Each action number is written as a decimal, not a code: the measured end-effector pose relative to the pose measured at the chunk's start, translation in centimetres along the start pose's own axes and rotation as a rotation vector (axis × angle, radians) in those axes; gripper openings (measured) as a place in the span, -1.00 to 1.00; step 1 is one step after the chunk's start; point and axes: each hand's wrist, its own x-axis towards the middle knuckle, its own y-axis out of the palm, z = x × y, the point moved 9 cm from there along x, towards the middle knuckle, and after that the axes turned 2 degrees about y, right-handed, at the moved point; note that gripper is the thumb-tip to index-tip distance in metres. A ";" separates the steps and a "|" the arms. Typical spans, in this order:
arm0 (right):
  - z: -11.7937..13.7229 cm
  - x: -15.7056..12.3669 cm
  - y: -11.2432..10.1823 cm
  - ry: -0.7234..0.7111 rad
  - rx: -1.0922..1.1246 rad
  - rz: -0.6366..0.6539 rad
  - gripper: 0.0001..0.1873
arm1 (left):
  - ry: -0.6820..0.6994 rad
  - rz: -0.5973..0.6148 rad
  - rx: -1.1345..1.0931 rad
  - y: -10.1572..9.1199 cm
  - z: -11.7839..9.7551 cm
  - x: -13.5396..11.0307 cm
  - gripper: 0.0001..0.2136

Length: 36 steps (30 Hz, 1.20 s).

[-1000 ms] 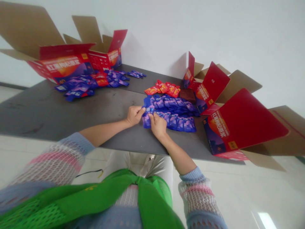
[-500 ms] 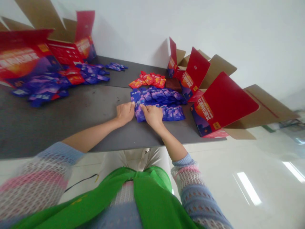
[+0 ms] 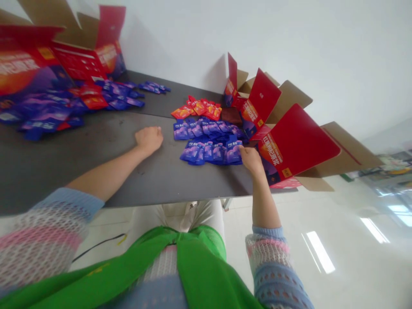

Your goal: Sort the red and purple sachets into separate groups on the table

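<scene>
dark grey tabletop: blue sachets lie in rough rows near a red sachet pile, a mixed heap remains unsorted; left hand rests empty, right hand touches the blue rows, grip unclear

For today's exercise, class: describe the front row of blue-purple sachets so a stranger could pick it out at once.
On the dark grey table, look to the open red carton at the right end. Just left of it lie two rows of blue-purple sachets. Yours is the nearer row, which the fingers of the right hand touch at its end.
</scene>
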 end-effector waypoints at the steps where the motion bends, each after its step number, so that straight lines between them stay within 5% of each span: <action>1: -0.5 0.1 0.2 0.014 -0.028 0.026 -0.44 | -0.012 -0.012 0.051 0.0 0.0 0.0 -0.47; 6: -1.3 -0.1 0.8 0.115 -0.065 0.029 -0.50 | -0.009 -0.024 0.122 0.3 -0.1 0.1 -0.50; 17: 0.8 -1.5 0.6 0.199 -0.033 -0.191 -0.48 | 0.021 -0.042 0.181 0.1 0.0 0.2 -0.50; 26: 0.4 -1.9 1.1 0.230 -0.071 -0.146 -0.50 | 0.025 -0.053 0.128 -0.1 -0.2 0.1 -0.54; 31: 0.2 -2.1 0.9 0.248 -0.102 -0.214 -0.34 | 0.035 -0.076 0.096 -0.2 -0.3 0.1 -0.55; 36: 0.4 -2.8 1.2 0.234 -0.158 -0.165 -0.41 | -0.032 -0.154 0.044 -1.1 1.2 0.7 -0.56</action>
